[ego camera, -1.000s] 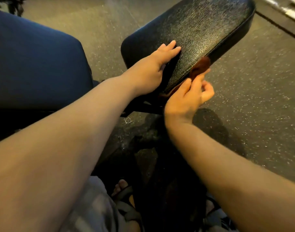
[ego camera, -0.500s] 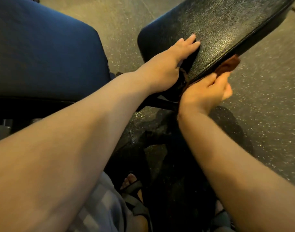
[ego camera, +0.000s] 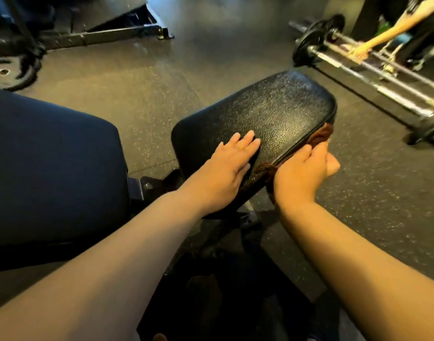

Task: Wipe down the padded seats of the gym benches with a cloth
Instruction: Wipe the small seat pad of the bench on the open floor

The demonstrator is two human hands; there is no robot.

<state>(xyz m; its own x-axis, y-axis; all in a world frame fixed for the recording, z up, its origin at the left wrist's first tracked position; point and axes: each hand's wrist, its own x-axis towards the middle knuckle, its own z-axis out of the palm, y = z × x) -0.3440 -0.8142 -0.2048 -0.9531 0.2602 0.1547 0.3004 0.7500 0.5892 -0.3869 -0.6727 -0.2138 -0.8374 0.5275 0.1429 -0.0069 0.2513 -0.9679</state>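
Observation:
A black textured padded seat (ego camera: pixel 272 112) of a gym bench tilts up in the middle of the view. My left hand (ego camera: pixel 225 168) lies flat on its near part, fingers straight. My right hand (ego camera: pixel 302 173) grips a brown cloth (ego camera: pixel 320 136) against the seat's right side edge, fingers curled round it. Most of the cloth is hidden under that hand; a fold shows ahead of the fingers near the seat's far right corner. A dark blue padded backrest (ego camera: pixel 51 173) fills the left side.
The bench's metal frame (ego camera: pixel 149 188) joins the two pads. A barbell with plates (ego camera: pixel 358 65) lies on the speckled rubber floor at the right rear, where another person's arm (ego camera: pixel 383 35) reaches down. A machine base (ego camera: pixel 100 33) and a weight plate (ego camera: pixel 9 70) sit at the rear left.
My right hand has slid the cloth farther along the seat's side edge toward its far corner. My view has lifted, bringing the whole seat and the barbell into sight. My left hand stays flat.

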